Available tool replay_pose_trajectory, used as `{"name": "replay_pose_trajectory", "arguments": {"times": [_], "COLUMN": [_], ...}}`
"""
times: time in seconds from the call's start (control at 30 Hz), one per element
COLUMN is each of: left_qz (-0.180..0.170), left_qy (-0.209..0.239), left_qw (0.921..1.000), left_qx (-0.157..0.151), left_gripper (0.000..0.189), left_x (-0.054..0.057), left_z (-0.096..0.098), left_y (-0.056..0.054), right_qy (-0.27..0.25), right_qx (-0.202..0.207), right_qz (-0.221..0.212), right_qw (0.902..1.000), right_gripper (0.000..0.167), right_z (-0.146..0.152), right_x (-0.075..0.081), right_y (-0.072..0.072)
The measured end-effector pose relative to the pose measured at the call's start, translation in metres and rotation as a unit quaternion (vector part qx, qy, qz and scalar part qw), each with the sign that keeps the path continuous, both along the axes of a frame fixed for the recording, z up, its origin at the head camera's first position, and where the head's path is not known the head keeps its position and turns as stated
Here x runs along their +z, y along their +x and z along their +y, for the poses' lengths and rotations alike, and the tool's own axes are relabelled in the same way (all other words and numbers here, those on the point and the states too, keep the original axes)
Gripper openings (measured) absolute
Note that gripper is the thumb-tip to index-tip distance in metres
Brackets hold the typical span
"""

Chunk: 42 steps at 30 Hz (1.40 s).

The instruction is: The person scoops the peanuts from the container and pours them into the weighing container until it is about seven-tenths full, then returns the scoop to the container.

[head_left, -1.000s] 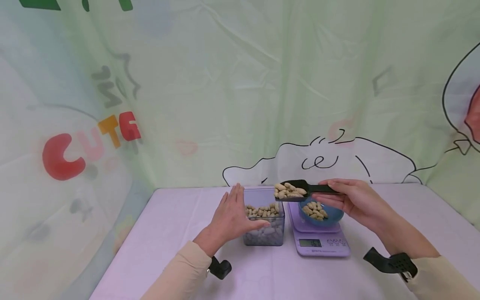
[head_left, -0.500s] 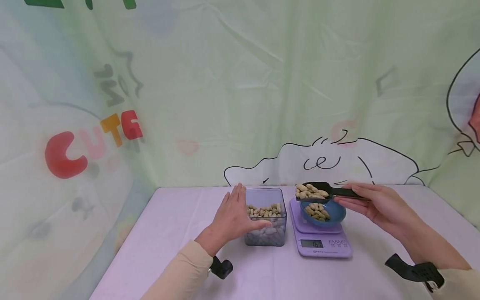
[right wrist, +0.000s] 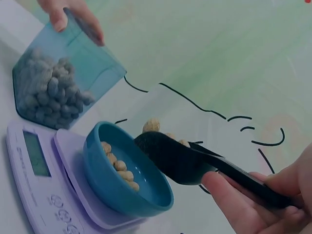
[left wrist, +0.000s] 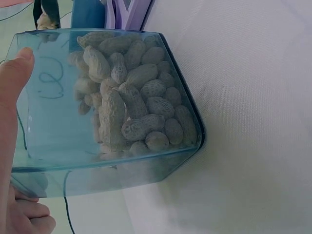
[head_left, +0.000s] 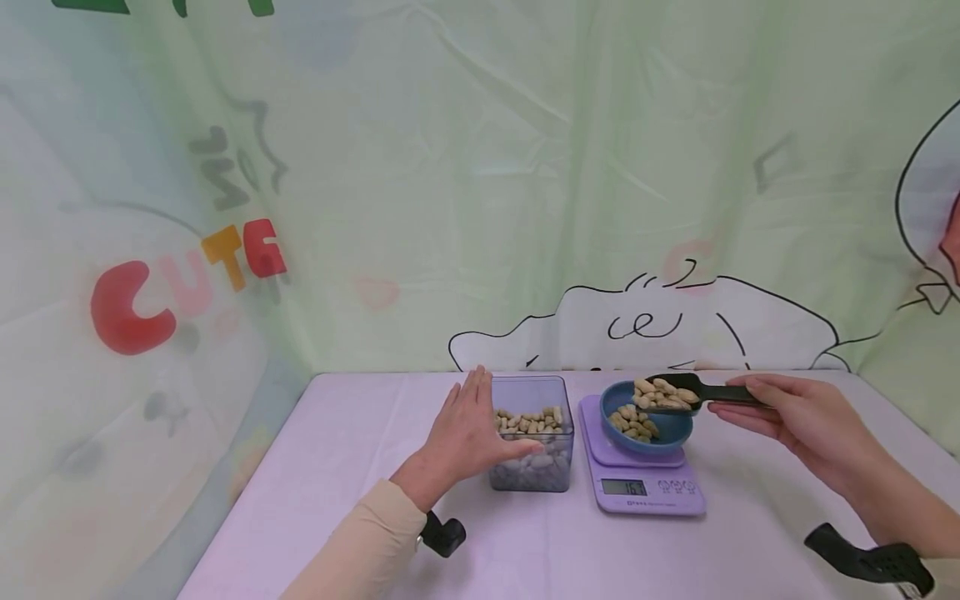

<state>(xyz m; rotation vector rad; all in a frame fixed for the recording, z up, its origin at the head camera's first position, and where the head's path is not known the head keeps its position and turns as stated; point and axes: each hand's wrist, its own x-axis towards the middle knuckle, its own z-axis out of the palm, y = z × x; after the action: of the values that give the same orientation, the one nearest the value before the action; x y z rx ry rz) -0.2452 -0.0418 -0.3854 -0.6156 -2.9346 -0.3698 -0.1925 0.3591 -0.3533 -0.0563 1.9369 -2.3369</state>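
Observation:
My right hand [head_left: 817,425] grips the handle of a black scoop [right wrist: 180,161] loaded with unshelled peanuts [head_left: 660,393]. The scoop's front end hangs over the right side of a blue bowl [head_left: 663,447], tilted slightly toward it. Several peanuts [right wrist: 119,165] lie in the bowl, which sits on a purple kitchen scale [head_left: 648,501]. To the left stands a clear bluish plastic container [left wrist: 53,122], part filled with peanuts [left wrist: 139,105]. My left hand [head_left: 463,442] holds that container by its near left corner, thumb across the front and fingers along the left side.
A pale cloth covers the table [head_left: 360,433]. Behind it hangs a light green printed curtain [head_left: 420,208], close to the table's back edge. The scale's display [right wrist: 36,153] faces the near side and is lit with digits.
My right hand has carried the loaded scoop rightward, from beside the container to over the bowl, and lowered it slightly. The left hand stays at the container.

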Motion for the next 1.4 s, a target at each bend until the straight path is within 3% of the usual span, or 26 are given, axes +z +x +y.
{"name": "replay_pose_trajectory", "arguments": {"times": [0.07,0.13,0.23,0.3,0.4,0.5,0.73,0.87,0.93,1.13,1.4], "left_qz": [0.001,0.001,-0.001,-0.003,-0.005,-0.004,-0.002,-0.001,-0.001,-0.001,-0.003], "left_qy": [0.001,0.002,0.002,0.001,0.001,0.002,0.006,0.005,0.005,0.005,0.005], "left_qw": [1.0000,1.0000,1.0000,1.0000,1.0000,1.0000,1.0000,1.0000,1.0000,1.0000,1.0000], "left_qx": [0.000,0.001,0.002,0.003,0.004,0.003,0.000,-0.002,-0.002,-0.001,-0.001], "left_gripper": [0.123,0.123,0.124,0.124,0.124,0.124,0.123,0.123,0.123,0.123,0.123], "left_x": [0.000,0.000,0.000,0.000,0.000,0.000,0.000,0.000,0.000,0.000,0.000], "left_z": [0.000,0.000,-0.001,-0.001,-0.001,-0.001,-0.001,-0.001,-0.001,-0.001,0.000], "left_y": [0.000,0.000,-0.001,-0.001,-0.001,-0.001,0.000,0.000,0.000,0.000,0.000], "right_qy": [0.053,0.139,0.281,0.346,0.389,0.410,0.461,0.477,0.476,0.442,0.424], "right_qx": [-0.014,-0.031,-0.063,-0.079,-0.091,-0.102,-0.130,-0.141,-0.147,-0.138,-0.117], "right_qz": [0.017,0.040,0.064,0.072,0.073,0.081,0.134,0.158,0.162,0.164,0.167], "right_qw": [0.9984,0.9890,0.9554,0.9323,0.9138,0.9029,0.8673,0.8531,0.8516,0.8708,0.8826], "right_gripper": [0.023,0.025,0.039,0.048,0.048,0.046,0.040,0.037,0.036,0.035,0.036], "right_z": [0.001,0.000,-0.004,-0.007,-0.010,-0.012,-0.017,-0.022,-0.025,-0.037,-0.051], "right_x": [0.000,0.001,0.004,0.007,0.010,0.013,0.017,0.019,0.020,0.024,0.032], "right_y": [0.000,0.000,-0.001,0.000,0.001,0.003,0.009,0.011,0.012,0.012,0.011]}}
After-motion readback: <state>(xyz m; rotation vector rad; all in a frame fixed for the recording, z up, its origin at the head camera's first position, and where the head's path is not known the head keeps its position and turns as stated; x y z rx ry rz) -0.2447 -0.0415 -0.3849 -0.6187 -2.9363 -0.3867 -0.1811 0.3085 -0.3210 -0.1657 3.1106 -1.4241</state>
